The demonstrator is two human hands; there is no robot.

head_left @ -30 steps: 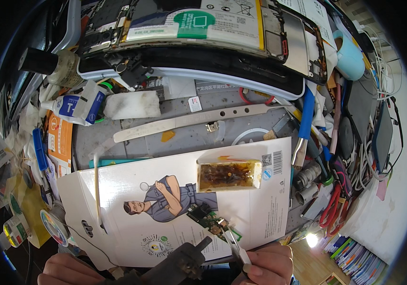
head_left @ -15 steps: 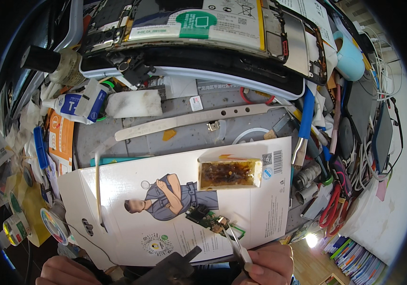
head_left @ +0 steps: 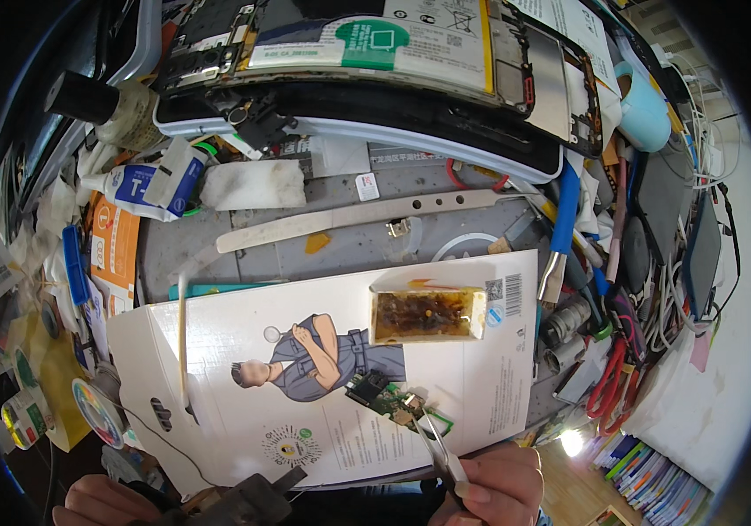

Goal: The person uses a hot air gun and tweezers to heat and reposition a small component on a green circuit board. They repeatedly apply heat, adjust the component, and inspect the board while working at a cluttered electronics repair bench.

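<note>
My right hand pinches metal tweezers, whose tips reach the small green circuit board. The board lies tilted on a white printed cardboard box, by the drawn figure's waist. At the lower left, my left hand is closed round a dark hot air gun. Its narrow nozzle points up and right, apart from the board. The hand's grip is partly hidden by the lower edge. A small open tray of brown, flux-like residue sits on the cardboard beyond the board.
Beyond the cardboard lie long metal tweezers, a white pad and a blue-and-white tube. A cotton swab rests on the left side. An opened phone stands at the back. Tools with red pliers handles crowd the right.
The hot air gun in my left hand has moved left and down, away from the board. My right hand and tweezers stay almost where they were. The whole view has shifted slightly.
</note>
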